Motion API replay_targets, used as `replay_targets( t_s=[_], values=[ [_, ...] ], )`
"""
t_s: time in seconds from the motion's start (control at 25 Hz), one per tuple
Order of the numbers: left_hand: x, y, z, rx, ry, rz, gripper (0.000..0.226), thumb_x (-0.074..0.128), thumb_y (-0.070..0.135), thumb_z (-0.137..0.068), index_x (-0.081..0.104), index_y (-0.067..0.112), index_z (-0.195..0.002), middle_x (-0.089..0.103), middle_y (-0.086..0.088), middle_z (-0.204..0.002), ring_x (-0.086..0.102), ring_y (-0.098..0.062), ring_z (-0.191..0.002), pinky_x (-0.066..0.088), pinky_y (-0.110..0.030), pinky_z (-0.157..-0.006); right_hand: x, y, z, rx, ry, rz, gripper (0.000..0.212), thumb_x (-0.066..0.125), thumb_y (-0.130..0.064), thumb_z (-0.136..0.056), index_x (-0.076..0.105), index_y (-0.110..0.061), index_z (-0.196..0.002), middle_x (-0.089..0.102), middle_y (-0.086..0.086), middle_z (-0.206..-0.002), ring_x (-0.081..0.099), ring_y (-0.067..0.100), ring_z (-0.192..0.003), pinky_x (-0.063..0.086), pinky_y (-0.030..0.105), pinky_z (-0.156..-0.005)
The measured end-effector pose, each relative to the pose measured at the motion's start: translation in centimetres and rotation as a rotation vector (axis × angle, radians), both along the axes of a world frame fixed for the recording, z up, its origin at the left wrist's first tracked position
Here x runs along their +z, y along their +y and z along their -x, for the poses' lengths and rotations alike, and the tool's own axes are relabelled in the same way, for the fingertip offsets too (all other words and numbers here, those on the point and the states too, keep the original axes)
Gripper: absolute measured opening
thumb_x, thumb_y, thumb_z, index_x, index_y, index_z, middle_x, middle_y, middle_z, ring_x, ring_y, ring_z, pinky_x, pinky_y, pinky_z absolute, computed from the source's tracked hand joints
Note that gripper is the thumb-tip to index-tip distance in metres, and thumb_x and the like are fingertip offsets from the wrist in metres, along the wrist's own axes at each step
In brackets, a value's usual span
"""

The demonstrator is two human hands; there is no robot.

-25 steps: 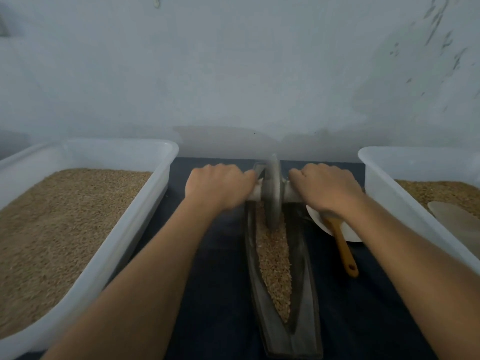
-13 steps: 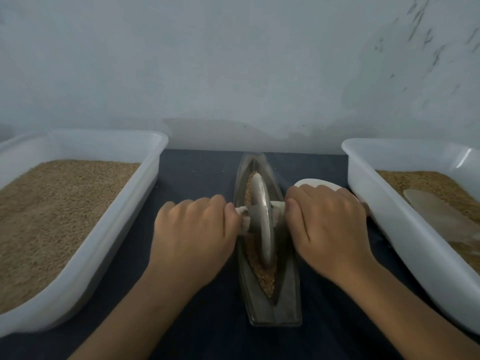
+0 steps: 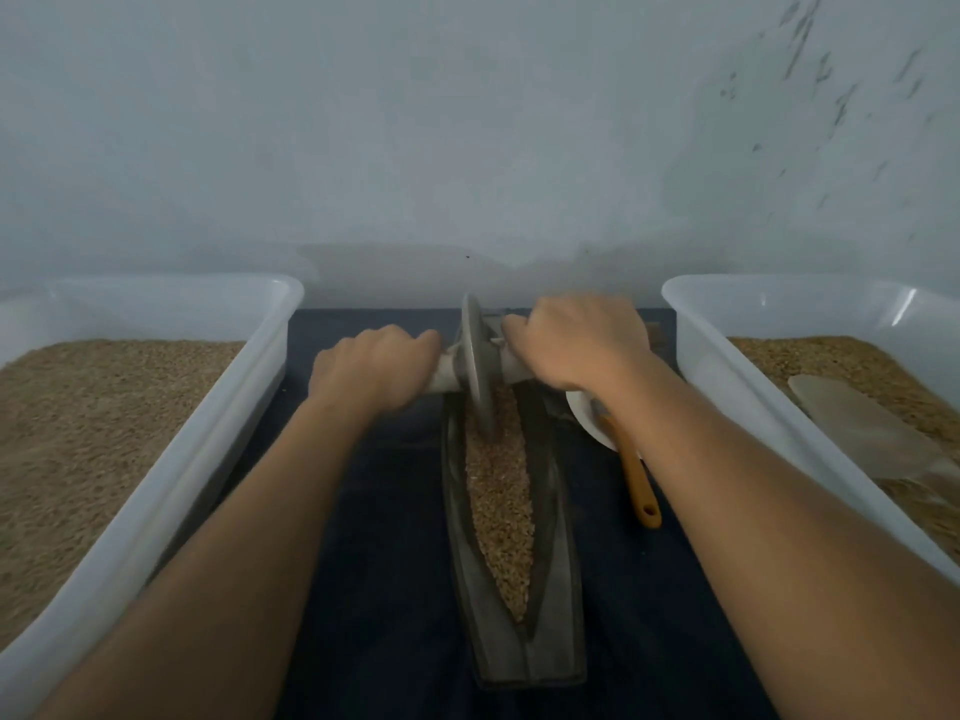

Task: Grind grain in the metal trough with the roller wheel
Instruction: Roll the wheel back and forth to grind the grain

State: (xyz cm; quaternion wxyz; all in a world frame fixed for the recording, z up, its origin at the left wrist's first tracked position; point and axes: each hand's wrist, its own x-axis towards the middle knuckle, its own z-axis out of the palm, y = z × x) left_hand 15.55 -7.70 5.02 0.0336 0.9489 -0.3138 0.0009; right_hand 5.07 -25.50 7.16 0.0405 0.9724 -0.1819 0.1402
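A long, boat-shaped metal trough (image 3: 553, 631) lies lengthwise on the dark cloth in the middle, with brown grain (image 3: 501, 506) along its groove. The roller wheel (image 3: 478, 363), a thin grey disc on a pale axle, stands on edge at the trough's far end. My left hand (image 3: 371, 368) is closed around the axle's left handle. My right hand (image 3: 574, 340) is closed around the right handle. Both arms are stretched forward.
A white plastic tub of grain (image 3: 171, 459) stands at the left, another (image 3: 748, 418) at the right with a pale scoop (image 3: 852, 423) lying in it. A small white dish (image 3: 587, 418) and an orange-handled tool (image 3: 636, 480) lie between trough and right tub. A grey wall stands right behind.
The wheel rolled toward me to the trough's middle half a second ago, and has now rolled back out to the far end with both hands still on the axle.
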Motion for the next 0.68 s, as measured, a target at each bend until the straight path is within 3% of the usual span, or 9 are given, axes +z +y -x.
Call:
replay_targets(
  t_s=[0.08,0.16,0.28,0.4,0.48,0.56,0.68],
  values=[
    [-0.9,1.6,3.0,-0.063,-0.285,-0.041,0.01,0.044,0.027,-0.099,0.049,0.019,-0.1,0.052,-0.003,-0.089,0.056,-0.031,-0.082,0.042,-0.04,-0.067,-1.4,1.1,2.7,0.017,-0.137,0.11,0.063,0.006,-0.05,-0.095,0.049,-0.019,-0.062,0.042,-0.002,-0.059,0.04,0.019,-0.053,0.023,0.032,-0.054],
    [-1.8,3.5,6.6,-0.184,-0.504,0.015,0.011,0.04,0.022,-0.095,0.048,0.017,-0.088,0.047,0.0,-0.075,0.053,-0.026,-0.065,0.041,-0.034,-0.056,-3.4,2.5,6.7,0.041,-0.313,0.072,0.058,0.013,-0.044,-0.099,0.044,-0.023,-0.055,0.036,-0.008,-0.05,0.032,0.011,-0.043,0.018,0.027,-0.048],
    [-2.5,5.8,10.4,-0.335,-0.67,0.101,0.022,0.038,0.013,-0.091,0.041,0.016,-0.07,0.033,0.002,-0.057,0.032,-0.016,-0.046,0.026,-0.028,-0.052,-5.4,3.4,10.8,0.193,-0.483,-0.06,0.048,0.027,-0.038,-0.105,0.051,-0.025,-0.065,0.046,-0.008,-0.055,0.043,0.014,-0.047,0.039,0.032,-0.049],
    [-1.8,6.0,10.5,-0.313,-0.583,0.095,0.025,0.054,0.008,-0.085,0.041,0.017,-0.065,0.033,0.005,-0.054,0.03,-0.015,-0.043,0.023,-0.024,-0.05,-5.3,3.1,10.5,0.227,-0.471,-0.007,0.049,0.026,-0.039,-0.104,0.054,-0.023,-0.067,0.05,-0.006,-0.058,0.047,0.017,-0.05,0.044,0.034,-0.053],
    [-1.4,3.9,8.7,-0.204,-0.497,-0.07,0.017,0.042,0.025,-0.089,0.042,0.019,-0.073,0.037,0.005,-0.062,0.036,-0.019,-0.051,0.02,-0.026,-0.05,-4.5,2.3,8.1,0.091,-0.329,0.009,0.053,0.019,-0.043,-0.099,0.051,-0.024,-0.062,0.049,-0.005,-0.057,0.047,0.018,-0.051,0.038,0.035,-0.051],
    [0.0,1.3,5.4,-0.02,-0.352,-0.026,0.036,0.02,0.043,-0.088,0.044,0.019,-0.076,0.044,0.001,-0.071,0.04,-0.022,-0.06,0.023,-0.031,-0.054,-3.7,0.1,4.8,-0.003,-0.148,0.055,0.046,0.024,-0.042,-0.099,0.053,-0.021,-0.071,0.049,-0.002,-0.068,0.048,0.021,-0.062,0.026,0.035,-0.055],
    [1.2,-1.2,1.0,0.1,-0.063,0.098,0.044,0.028,0.047,-0.09,0.058,0.019,-0.078,0.059,-0.006,-0.079,0.051,-0.028,-0.075,0.033,-0.04,-0.071,-1.3,-2.2,0.5,0.093,0.149,0.008,0.023,0.034,-0.031,-0.102,0.045,-0.021,-0.086,0.053,0.006,-0.085,0.05,0.022,-0.073,0.025,0.035,-0.057]
  ],
)
